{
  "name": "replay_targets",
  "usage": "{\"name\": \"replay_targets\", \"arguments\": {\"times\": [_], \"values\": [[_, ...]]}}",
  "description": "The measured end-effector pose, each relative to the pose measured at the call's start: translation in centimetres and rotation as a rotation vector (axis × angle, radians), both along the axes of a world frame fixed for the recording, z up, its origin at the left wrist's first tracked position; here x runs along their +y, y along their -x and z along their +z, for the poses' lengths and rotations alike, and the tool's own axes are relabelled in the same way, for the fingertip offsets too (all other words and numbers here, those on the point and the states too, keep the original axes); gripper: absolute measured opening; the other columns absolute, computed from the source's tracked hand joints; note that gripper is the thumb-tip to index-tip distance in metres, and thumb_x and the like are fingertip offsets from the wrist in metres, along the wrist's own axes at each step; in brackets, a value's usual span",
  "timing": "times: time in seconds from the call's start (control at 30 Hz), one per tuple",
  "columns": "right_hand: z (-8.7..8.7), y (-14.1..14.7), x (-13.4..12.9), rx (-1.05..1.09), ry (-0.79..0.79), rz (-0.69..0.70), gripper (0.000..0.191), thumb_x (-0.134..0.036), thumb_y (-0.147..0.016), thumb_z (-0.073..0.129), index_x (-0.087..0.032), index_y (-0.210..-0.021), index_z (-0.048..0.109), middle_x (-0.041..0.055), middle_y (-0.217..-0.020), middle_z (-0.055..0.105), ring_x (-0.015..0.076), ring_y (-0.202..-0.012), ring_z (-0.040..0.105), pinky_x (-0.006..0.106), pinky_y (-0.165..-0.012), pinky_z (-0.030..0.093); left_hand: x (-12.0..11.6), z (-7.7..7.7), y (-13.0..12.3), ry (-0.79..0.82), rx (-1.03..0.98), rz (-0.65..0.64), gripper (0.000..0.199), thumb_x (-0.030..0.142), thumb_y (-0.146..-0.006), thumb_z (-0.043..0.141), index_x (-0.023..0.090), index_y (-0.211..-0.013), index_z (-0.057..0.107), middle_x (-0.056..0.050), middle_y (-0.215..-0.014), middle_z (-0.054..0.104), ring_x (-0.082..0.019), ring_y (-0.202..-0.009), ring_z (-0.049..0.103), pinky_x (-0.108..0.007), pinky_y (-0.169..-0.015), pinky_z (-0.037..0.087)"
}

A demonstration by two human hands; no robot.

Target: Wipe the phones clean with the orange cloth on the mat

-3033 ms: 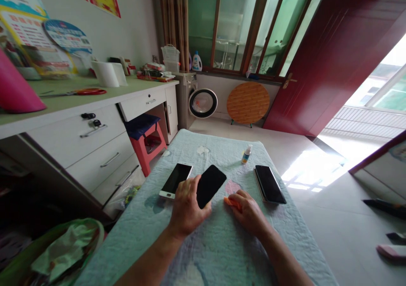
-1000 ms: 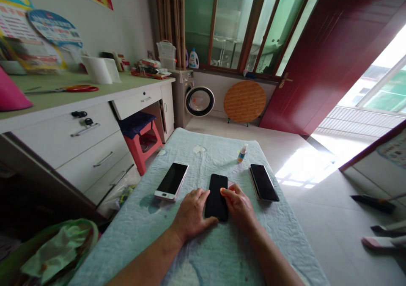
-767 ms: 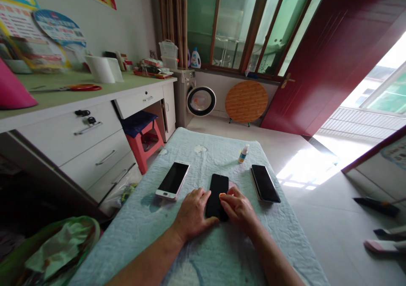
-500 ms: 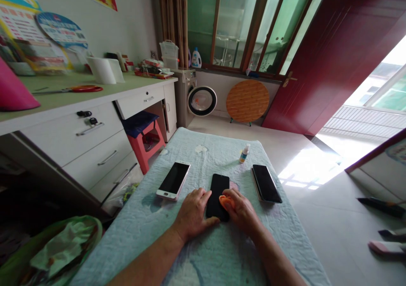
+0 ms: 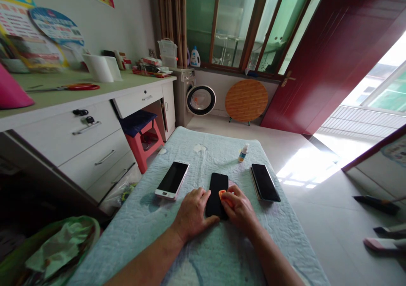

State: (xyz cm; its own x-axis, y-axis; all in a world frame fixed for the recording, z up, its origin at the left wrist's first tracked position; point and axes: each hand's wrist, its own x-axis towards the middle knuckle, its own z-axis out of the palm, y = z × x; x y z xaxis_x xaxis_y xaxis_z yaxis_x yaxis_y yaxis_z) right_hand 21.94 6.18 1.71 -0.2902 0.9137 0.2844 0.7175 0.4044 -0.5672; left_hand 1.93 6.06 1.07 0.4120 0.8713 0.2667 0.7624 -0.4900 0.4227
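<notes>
A black smartphone (image 5: 217, 193) lies flat, screen up, on the light blue quilted cover (image 5: 203, 243). My left hand (image 5: 193, 212) grips its lower left side, fingers along the left edge and thumb at the bottom edge. My right hand (image 5: 238, 205) is closed round a small orange cloth (image 5: 222, 194), pressed on the right part of the screen. To the left rests a white phone with a dark screen (image 5: 173, 178). On the right lies another dark-screened phone (image 5: 265, 182). A small spray bottle (image 5: 243, 153) stands upright behind, toward the right.
Along the left runs a white desk (image 5: 127, 95) with scissors (image 5: 74, 87) and a paper roll (image 5: 100, 68) on it. A red stool (image 5: 144, 142) is beside it. At front left sits a green-lined bin (image 5: 91, 231). A washing machine (image 5: 184, 95) stands open at the back.
My right hand and the orange cloth have shifted slightly up on the phone screen. My left hand keeps its hold. The whole view has moved a little.
</notes>
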Motion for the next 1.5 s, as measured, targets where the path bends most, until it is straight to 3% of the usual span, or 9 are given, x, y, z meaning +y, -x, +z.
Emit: {"name": "replay_targets", "arguments": {"times": [0.33, 0.5, 0.63, 1.0, 1.1, 1.37, 1.5], "values": [[-0.7, 0.1, 0.4, 0.064, -0.029, -0.022, 0.029, -0.032, -0.098, 0.040, -0.025, -0.098, 0.067, 0.0024, -0.083, 0.053, 0.0144, -0.075, 0.056, 0.024, -0.068, 0.045, 0.0, 0.3, -0.3, -0.002, 0.050, 0.006, 0.069, 0.065, -0.076, 0.064, 0.014, -0.122, 0.058, -0.013, -0.104, 0.061, -0.032, -0.098, 0.058, -0.044, -0.088, 0.046], [-0.4, -0.2, 0.1, -0.004, 0.003, 0.011, 0.015, -0.025, -0.090, 0.053, -0.025, -0.096, 0.067, 0.0027, -0.092, 0.054, 0.0139, -0.079, 0.057, 0.024, -0.073, 0.047, -0.1, 0.2, -0.3, -0.005, 0.059, 0.012, 0.068, 0.066, -0.076, 0.063, 0.015, -0.121, 0.058, -0.013, -0.104, 0.061, -0.032, -0.098, 0.058, -0.044, -0.088, 0.046], [-0.1, -0.4, 0.1, -0.039, 0.070, 0.033, 0.019, -0.020, -0.088, 0.054, -0.026, -0.098, 0.068, 0.0022, -0.092, 0.053, 0.0131, -0.079, 0.057, 0.023, -0.073, 0.045, -0.2, 0.1, -0.3, 0.004, 0.061, 0.007, 0.071, 0.068, -0.076, 0.062, 0.014, -0.121, 0.058, -0.013, -0.105, 0.061, -0.032, -0.098, 0.057, -0.044, -0.088, 0.046], [2.5, -2.0, -0.2, 0.017, 0.371, 0.324, 0.017, -0.014, -0.082, 0.061, -0.024, -0.083, 0.074, -0.0019, -0.076, 0.053, 0.0100, -0.072, 0.054, 0.020, -0.069, 0.039, 0.0, 0.0, -0.3, 0.023, 0.080, 0.015, 0.073, 0.068, -0.076, 0.062, 0.013, -0.124, 0.056, -0.012, -0.107, 0.059, -0.031, -0.100, 0.055, -0.043, -0.090, 0.044], [2.2, -1.9, -0.1, 0.032, 0.344, 0.283, 0.019, -0.012, -0.082, 0.059, -0.024, -0.081, 0.074, -0.0016, -0.077, 0.054, 0.0106, -0.074, 0.055, 0.021, -0.071, 0.040, 0.0, 0.1, -0.3, 0.035, 0.086, 0.002, 0.073, 0.066, -0.077, 0.062, 0.012, -0.125, 0.055, -0.013, -0.107, 0.059, -0.031, -0.100, 0.055, -0.043, -0.090, 0.044], [-0.6, -0.9, 1.8, 0.068, 0.114, -0.048, 0.021, -0.020, -0.089, 0.052, -0.024, -0.092, 0.072, 0.0013, -0.085, 0.054, 0.0132, -0.077, 0.056, 0.022, -0.073, 0.042, -0.1, 0.6, -0.3, 0.044, 0.092, -0.024, 0.069, 0.058, -0.078, 0.064, 0.010, -0.126, 0.055, -0.015, -0.110, 0.057, -0.032, -0.103, 0.055, -0.044, -0.092, 0.043], [-1.0, -0.6, 2.1, 0.023, 0.056, -0.090, 0.022, -0.019, -0.090, 0.049, -0.023, -0.092, 0.070, 0.0013, -0.086, 0.053, 0.0132, -0.076, 0.055, 0.023, -0.072, 0.042, 0.0, 0.7, -0.2, 0.048, 0.088, -0.023, 0.066, 0.054, -0.077, 0.065, 0.011, -0.126, 0.055, -0.013, -0.109, 0.057, -0.031, -0.102, 0.055, -0.043, -0.092, 0.044]]}}
